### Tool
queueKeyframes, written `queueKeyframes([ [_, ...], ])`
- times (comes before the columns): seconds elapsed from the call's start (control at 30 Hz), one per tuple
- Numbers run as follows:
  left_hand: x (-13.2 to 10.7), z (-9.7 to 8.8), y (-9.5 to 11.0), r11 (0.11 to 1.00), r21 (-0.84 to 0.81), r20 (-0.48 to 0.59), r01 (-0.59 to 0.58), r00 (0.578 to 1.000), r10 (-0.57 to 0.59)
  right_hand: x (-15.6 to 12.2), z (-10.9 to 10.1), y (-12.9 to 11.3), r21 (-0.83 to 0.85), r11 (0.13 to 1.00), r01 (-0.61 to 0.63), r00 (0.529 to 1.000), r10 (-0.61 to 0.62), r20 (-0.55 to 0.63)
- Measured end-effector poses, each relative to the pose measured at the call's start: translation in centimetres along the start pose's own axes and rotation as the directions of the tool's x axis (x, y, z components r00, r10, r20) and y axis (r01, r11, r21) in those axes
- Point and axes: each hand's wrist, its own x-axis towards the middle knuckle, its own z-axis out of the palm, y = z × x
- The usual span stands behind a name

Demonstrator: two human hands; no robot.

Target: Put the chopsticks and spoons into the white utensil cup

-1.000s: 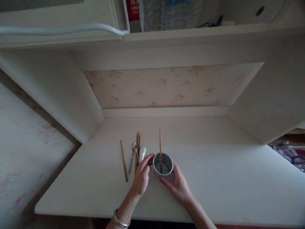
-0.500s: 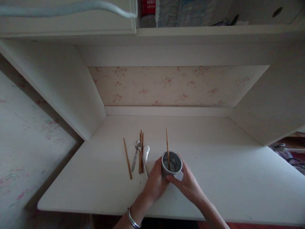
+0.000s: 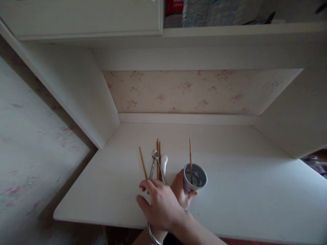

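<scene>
A small metal cup (image 3: 198, 178) with a perforated bottom stands on the white desk (image 3: 245, 194), one wooden chopstick (image 3: 190, 154) upright in it. My left hand (image 3: 182, 192), a bracelet on its wrist, is wrapped round the cup's near left side. My right hand (image 3: 157, 204) crosses over the left arm, fingers spread, fingertips at the near ends of the utensils left of the cup. There lie a single chopstick (image 3: 142, 162), a metal spoon (image 3: 154, 159), two chopsticks (image 3: 158, 151) and a white spoon (image 3: 164, 161).
The desk sits in an alcove with a floral back panel (image 3: 194, 92) and white side walls. A shelf above holds a red-labelled bottle (image 3: 172, 10) and plastic packaging. The desk's front edge is just beneath my wrists.
My right hand let go of the cup and swung left across my left arm to the loose utensils. The left hand stays on the cup. The view shifted left.
</scene>
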Motion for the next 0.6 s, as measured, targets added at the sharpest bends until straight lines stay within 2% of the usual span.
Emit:
queueKeyframes([
  [0.1, 0.2, -0.3, -0.1, 1.000, -0.011, 0.087, 0.001, 0.996, 0.000, 4.6, 2.7, 0.7, -0.310, 0.948, -0.078, 0.983, 0.124, 0.132],
  [0.23, 0.4, -0.3, -0.9, 0.996, -0.078, 0.106, -0.036, 0.993, 0.044, 8.2, 5.2, 2.2, -0.421, 0.895, -0.148, 0.964, 0.225, 0.139],
  [0.33, 0.2, 0.0, -1.7, 0.995, -0.090, 0.076, -0.032, 0.996, 0.039, 8.7, 6.6, 2.9, -0.450, 0.877, -0.166, 0.957, 0.253, 0.142],
  [0.47, 0.0, 0.1, -1.6, 0.997, -0.065, 0.053, -0.037, 0.998, 0.040, 8.1, 8.0, 2.9, -0.427, 0.896, -0.120, 0.960, 0.214, 0.178],
  [0.6, 0.1, -0.3, -0.6, 0.997, -0.073, 0.085, -0.010, 0.996, 0.016, 7.6, 7.9, 2.1, -0.366, 0.928, -0.064, 0.965, 0.152, 0.215],
])
